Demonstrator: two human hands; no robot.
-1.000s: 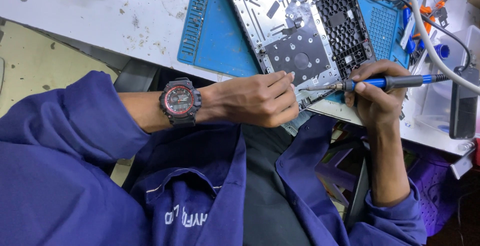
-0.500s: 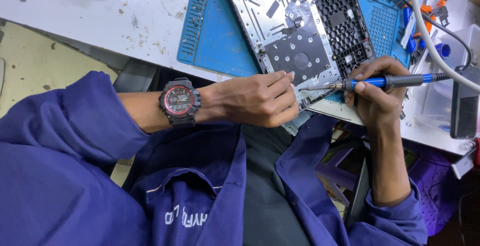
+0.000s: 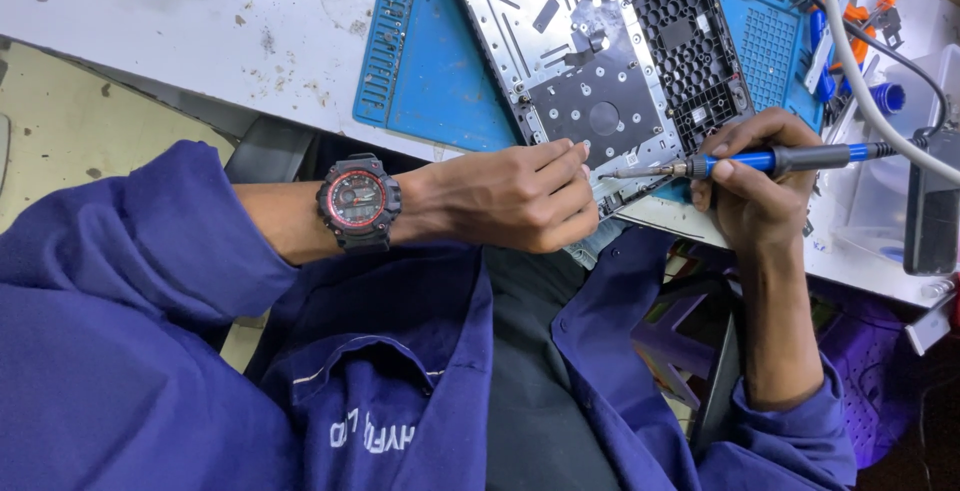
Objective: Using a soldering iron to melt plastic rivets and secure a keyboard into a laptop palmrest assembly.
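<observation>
Holding: right hand [image 3: 750, 186] clamped on blue screwdriver [image 3: 770, 161], tip at chassis [image 3: 600, 81] near edge.
Bracing: left hand [image 3: 520, 196] curled, fingers together, pressing chassis edge; nothing gripped.
Resting: chassis on blue mat [image 3: 430, 71], overhanging worktop [image 3: 200, 21].
Risk: tip slipping toward left fingertips if pushed off-axis; likely loosened screw dropping into lap.

Right hand [image 3: 758, 191] gripping blue soldering iron [image 3: 770, 160], tip at laptop chassis [image 3: 600, 71] edge (left hand [image 3: 520, 196] beside).

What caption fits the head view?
Right hand holds blue screwdriver at metal laptop frame; left hand steadies it.
</observation>
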